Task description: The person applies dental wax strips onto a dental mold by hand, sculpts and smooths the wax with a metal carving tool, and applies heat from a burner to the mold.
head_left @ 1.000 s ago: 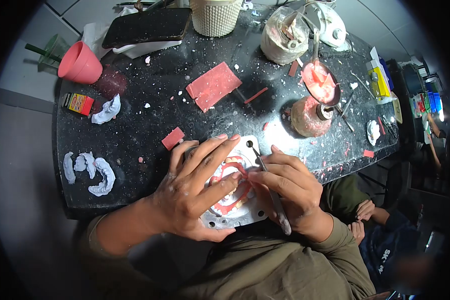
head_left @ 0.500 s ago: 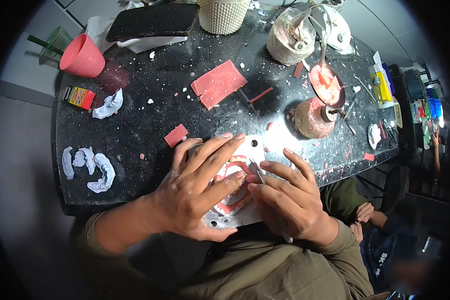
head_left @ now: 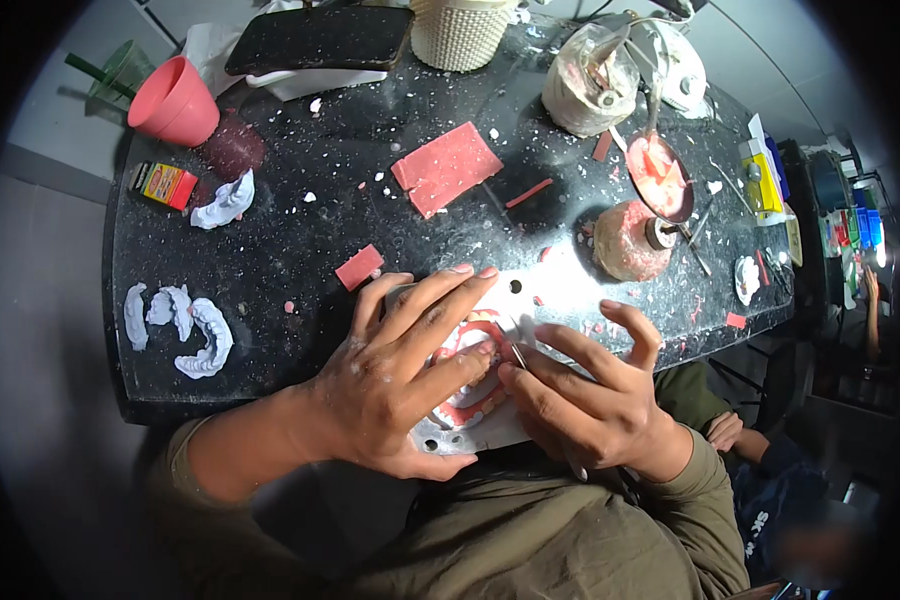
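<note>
A pale metal plate (head_left: 480,436) with round holes lies at the table's front edge, bearing a dental model with pink wax (head_left: 459,411) and a row of teeth. My left hand (head_left: 395,375) spreads over its left side, thumb at the near edge and fingers across the top, gripping it. A fingertip rests on the model's middle. On the right, my right hand (head_left: 595,395) pinches a thin metal tool (head_left: 519,357), its tip by the model's right side. The tool's handle is mostly hidden under the palm.
Pink wax sheets (head_left: 447,168) lie beyond my hands. A wax-covered burner (head_left: 630,243) and a pan of pink wax (head_left: 659,178) stand at right. White moulds (head_left: 207,340), a small box (head_left: 164,185) and a pink cup (head_left: 176,101) are at left. Another person (head_left: 770,470) sits at right.
The tool in my right hand has dropped from the plate's upper hole to the model's right side, and its handle has swung under the palm. My left hand keeps its hold.
</note>
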Motion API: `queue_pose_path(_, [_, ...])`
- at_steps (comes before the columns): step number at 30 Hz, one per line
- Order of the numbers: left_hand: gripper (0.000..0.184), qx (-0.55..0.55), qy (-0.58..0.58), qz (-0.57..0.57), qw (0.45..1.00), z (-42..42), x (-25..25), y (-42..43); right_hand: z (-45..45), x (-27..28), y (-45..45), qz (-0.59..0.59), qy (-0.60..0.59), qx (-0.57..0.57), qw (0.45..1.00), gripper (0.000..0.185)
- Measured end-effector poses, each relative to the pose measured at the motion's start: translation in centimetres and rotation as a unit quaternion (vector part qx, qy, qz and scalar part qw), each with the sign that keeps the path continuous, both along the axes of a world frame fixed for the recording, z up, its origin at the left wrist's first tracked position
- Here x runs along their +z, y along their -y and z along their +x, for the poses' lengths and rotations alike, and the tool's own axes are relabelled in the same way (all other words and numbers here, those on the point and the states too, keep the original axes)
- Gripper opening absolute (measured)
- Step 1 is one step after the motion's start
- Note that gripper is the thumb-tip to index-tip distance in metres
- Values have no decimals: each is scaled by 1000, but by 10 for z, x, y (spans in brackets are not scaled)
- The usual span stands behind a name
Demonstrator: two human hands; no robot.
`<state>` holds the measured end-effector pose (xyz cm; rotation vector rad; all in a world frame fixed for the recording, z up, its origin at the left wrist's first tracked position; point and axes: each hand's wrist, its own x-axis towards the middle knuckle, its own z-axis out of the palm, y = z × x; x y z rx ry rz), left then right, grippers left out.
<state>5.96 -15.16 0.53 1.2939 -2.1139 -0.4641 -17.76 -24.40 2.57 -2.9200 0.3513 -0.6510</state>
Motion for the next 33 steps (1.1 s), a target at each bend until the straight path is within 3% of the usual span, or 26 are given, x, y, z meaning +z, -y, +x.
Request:
queue_pose_path(6, [70, -9, -12, 19, 1000, 1, 1, 0, -7, 2, 8, -59, 5, -25, 998, 29])
queue_pose_path(33, [73, -4, -29, 52, 998, -1, 1, 0, -6, -9, 16, -76, 5, 43, 996, 29])
